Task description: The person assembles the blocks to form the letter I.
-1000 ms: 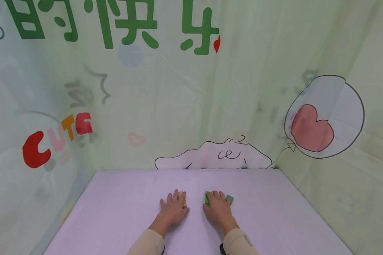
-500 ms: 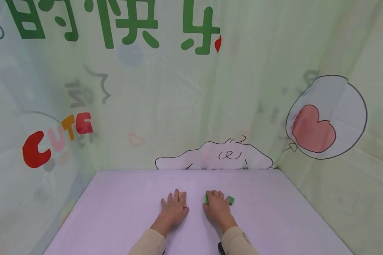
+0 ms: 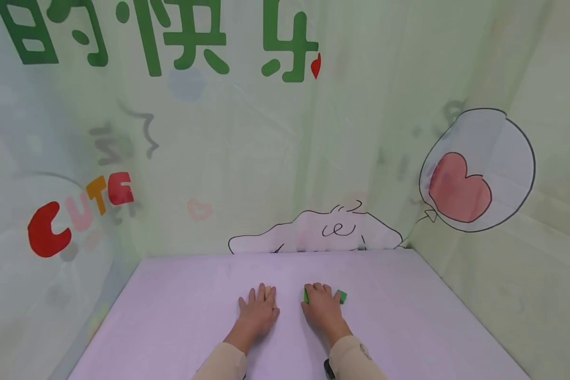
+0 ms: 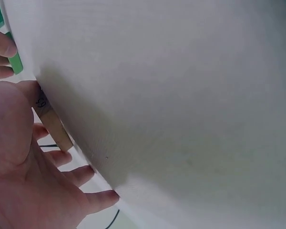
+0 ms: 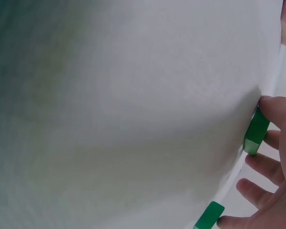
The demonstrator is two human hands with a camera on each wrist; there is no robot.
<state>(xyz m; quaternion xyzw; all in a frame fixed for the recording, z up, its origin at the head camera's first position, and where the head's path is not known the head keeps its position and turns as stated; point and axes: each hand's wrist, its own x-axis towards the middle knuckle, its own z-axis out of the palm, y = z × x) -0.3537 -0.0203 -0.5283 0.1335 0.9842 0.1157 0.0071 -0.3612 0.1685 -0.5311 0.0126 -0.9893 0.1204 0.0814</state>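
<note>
My left hand (image 3: 258, 315) lies on the table with its fingers straight and spread. Under it is a light wooden block (image 4: 57, 129) with dark markings near one end. The thumb is at the marked end, and the fingers reach past the other end. To the right, my right hand (image 3: 324, 310) bends over a green block (image 5: 256, 132). Its thumb is at one end of that block and a fingertip at the other. A smaller green block (image 3: 343, 297) sits by the right hand's little finger, whose tip is right at it in the right wrist view.
Both hands are on a pale lilac table (image 3: 180, 301). Behind it hangs a light printed curtain (image 3: 247, 137) with green characters and a balloon drawing (image 3: 503, 169). The curtain also runs along the left and right sides of the table.
The head view has shifted slightly. Both hands stay nearly in place; less of the green block under the right hand shows than one second ago.
</note>
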